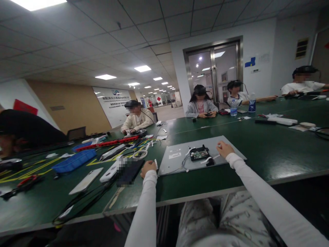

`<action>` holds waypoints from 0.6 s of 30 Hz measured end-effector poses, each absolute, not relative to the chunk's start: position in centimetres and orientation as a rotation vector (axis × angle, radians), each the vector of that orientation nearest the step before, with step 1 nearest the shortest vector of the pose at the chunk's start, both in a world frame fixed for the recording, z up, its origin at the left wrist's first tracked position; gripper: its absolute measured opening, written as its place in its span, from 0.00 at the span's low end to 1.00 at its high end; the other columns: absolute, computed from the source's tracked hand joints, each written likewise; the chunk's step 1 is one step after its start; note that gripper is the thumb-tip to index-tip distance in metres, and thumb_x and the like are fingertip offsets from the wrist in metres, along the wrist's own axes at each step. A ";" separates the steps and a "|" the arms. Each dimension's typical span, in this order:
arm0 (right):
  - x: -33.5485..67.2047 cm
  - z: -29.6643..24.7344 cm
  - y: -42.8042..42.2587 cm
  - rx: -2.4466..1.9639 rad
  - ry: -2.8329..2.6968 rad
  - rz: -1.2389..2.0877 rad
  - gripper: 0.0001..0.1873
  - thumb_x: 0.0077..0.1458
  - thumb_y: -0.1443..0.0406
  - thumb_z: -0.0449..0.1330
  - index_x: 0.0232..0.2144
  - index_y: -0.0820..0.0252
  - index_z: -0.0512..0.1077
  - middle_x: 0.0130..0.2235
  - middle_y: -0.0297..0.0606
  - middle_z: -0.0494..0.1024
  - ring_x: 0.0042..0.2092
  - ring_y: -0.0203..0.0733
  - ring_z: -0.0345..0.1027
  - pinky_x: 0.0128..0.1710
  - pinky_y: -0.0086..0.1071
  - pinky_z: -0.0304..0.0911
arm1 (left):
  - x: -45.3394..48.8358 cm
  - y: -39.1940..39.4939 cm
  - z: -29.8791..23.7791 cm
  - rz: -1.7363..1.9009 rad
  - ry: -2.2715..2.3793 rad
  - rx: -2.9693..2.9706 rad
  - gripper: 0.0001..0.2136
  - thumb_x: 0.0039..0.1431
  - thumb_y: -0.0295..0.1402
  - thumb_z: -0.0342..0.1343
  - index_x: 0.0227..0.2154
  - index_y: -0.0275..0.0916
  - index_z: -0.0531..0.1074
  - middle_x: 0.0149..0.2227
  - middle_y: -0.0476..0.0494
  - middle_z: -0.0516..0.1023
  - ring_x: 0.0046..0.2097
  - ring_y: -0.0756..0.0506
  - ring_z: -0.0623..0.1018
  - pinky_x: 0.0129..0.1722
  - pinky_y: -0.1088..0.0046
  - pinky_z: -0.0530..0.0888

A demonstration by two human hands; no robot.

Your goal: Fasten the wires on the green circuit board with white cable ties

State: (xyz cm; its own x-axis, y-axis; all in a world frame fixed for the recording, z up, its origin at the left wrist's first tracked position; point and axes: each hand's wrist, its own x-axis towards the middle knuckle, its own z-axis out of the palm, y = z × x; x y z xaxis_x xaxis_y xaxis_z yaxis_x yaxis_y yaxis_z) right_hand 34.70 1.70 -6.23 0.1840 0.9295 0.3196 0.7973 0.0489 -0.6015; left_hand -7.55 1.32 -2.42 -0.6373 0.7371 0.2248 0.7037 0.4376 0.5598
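My left hand is closed at the left edge of a flat grey panel. A small white piece shows at its fingertips, too small to name. Over the panel's right part, my right hand is also closed, its fingers pressed together. What it holds, if anything, I cannot make out. Between the hands lies an open black housing with a green circuit board. A thin grey cable loops to its left. Beside its lower right are white strips and a small black part. White labels lie on the panel's left.
Left of the panel are a dark pixelated item, a white phone, a blue tray, cords and red-black pliers. Several people sit around the green table. Bottles and a white-and-black device are on the far right.
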 end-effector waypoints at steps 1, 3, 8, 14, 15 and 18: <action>34.7 -6.2 1.7 -1.771 -1.633 0.238 0.12 0.49 0.60 0.50 0.36 0.58 0.64 0.26 0.35 0.73 0.31 0.37 0.65 0.28 0.27 0.50 | -7.6 1.3 -2.4 0.993 2.608 1.307 0.12 0.44 0.37 0.50 0.34 0.44 0.71 0.40 0.42 0.73 0.44 0.38 0.70 0.41 0.59 0.62; 34.7 -6.1 1.6 -1.770 -1.637 0.229 0.12 0.49 0.60 0.50 0.36 0.57 0.64 0.26 0.35 0.74 0.32 0.37 0.65 0.28 0.27 0.50 | -7.5 1.3 -2.3 1.002 2.592 1.305 0.13 0.43 0.38 0.51 0.34 0.44 0.71 0.41 0.42 0.73 0.44 0.37 0.69 0.42 0.59 0.61; 34.7 -6.1 1.6 -1.765 -1.640 0.231 0.11 0.49 0.60 0.50 0.36 0.58 0.64 0.26 0.35 0.74 0.31 0.37 0.65 0.28 0.27 0.50 | -7.2 1.1 -2.2 1.017 2.564 1.322 0.14 0.41 0.38 0.53 0.34 0.45 0.70 0.40 0.43 0.74 0.44 0.38 0.70 0.42 0.59 0.61; 34.8 -6.1 1.7 -1.767 -1.636 0.245 0.11 0.49 0.60 0.51 0.35 0.58 0.65 0.26 0.35 0.74 0.31 0.36 0.65 0.28 0.27 0.51 | -6.8 1.1 -2.0 1.094 2.499 1.326 0.15 0.39 0.36 0.56 0.35 0.45 0.70 0.35 0.46 0.76 0.41 0.41 0.72 0.39 0.64 0.63; 34.8 -6.1 1.7 -1.765 -1.637 0.243 0.11 0.49 0.60 0.51 0.35 0.58 0.65 0.27 0.35 0.74 0.31 0.36 0.65 0.28 0.27 0.51 | -6.8 1.1 -2.1 1.112 2.484 1.321 0.15 0.39 0.35 0.56 0.35 0.45 0.70 0.34 0.46 0.76 0.41 0.42 0.72 0.39 0.66 0.63; 34.8 -6.1 1.6 -1.759 -1.639 0.241 0.11 0.49 0.60 0.50 0.34 0.58 0.65 0.26 0.35 0.73 0.31 0.36 0.65 0.29 0.27 0.51 | -7.0 1.2 -2.3 1.163 2.430 1.316 0.14 0.39 0.34 0.56 0.34 0.42 0.71 0.35 0.46 0.76 0.39 0.44 0.73 0.36 0.71 0.65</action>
State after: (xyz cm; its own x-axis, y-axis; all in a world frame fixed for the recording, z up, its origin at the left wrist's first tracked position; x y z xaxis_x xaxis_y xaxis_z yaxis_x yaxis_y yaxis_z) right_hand 34.80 1.58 -6.06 0.1784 0.9293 0.3234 0.7972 0.0562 -0.6011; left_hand -6.99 1.21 -2.32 -0.6065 0.7632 0.2231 0.6524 0.3172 0.6884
